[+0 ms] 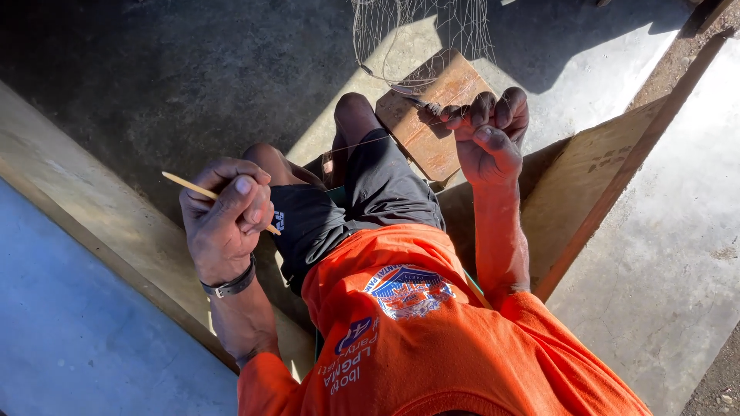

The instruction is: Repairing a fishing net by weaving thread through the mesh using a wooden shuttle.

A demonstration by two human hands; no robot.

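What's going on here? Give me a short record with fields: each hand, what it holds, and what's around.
Left hand: closed around a thin wooden stick, wristband on the wrist
Right hand: raised, fingers pinching the edge of a fine net
Thread: thin line running from the right hand across the knee
Wooden board: lies on the floor under the net
Clothing: orange shirt, dark shorts
Floor: concrete, part sun, part shade

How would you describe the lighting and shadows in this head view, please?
In the head view, hard low sunlight strikes the orange shirt and both hands, left hand with the stick and right hand at the net; the concrete floor upper left lies in deep shadow, the floor at right glares pale, and wide-angle bending shows at the edges.
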